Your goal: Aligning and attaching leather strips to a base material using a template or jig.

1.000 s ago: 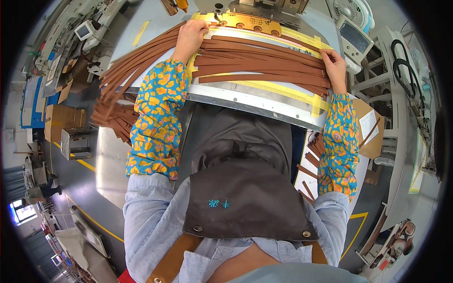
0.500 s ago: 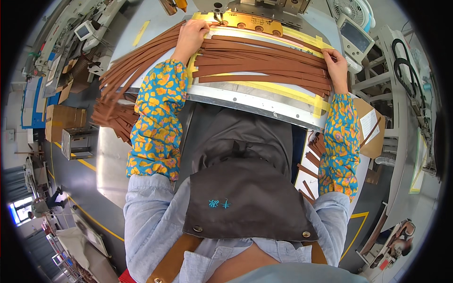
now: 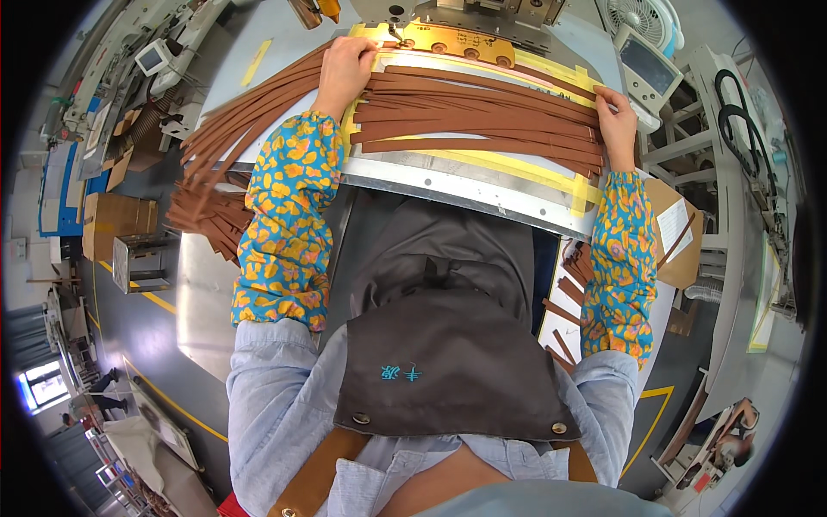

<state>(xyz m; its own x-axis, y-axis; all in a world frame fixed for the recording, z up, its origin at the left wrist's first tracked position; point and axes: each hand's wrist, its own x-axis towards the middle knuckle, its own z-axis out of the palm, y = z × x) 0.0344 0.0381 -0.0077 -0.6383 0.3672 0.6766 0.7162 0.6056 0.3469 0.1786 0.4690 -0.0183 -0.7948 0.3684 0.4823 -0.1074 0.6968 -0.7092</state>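
Note:
Brown strips [image 3: 474, 108] lie side by side across a taped work plate [image 3: 465, 185] in front of me. Along the plate's far side sits a yellow template [image 3: 469, 46] with a row of round holes, under a sewing machine head [image 3: 465, 15]. My left hand [image 3: 346, 76] is at the template's left end, fingers closed on the end of a brown strip; the fingertips are partly hidden. At the right, my right hand [image 3: 615, 122] pinches the other end of a strip that runs along the template's near edge. A loose bundle of strips [image 3: 250, 108] fans out left of my left hand.
More brown strips [image 3: 211, 215] hang at the left edge. A control screen [image 3: 650, 69] and a white fan [image 3: 637, 21] stand at the far right. Cut strip pieces [image 3: 568, 289] lie beside my right sleeve. A cardboard box [image 3: 119, 226] stands at left.
My left hand has shifted slightly left, and my right hand slightly right. The machine head sits a little differently over the template. The strips on the plate lie almost as before.

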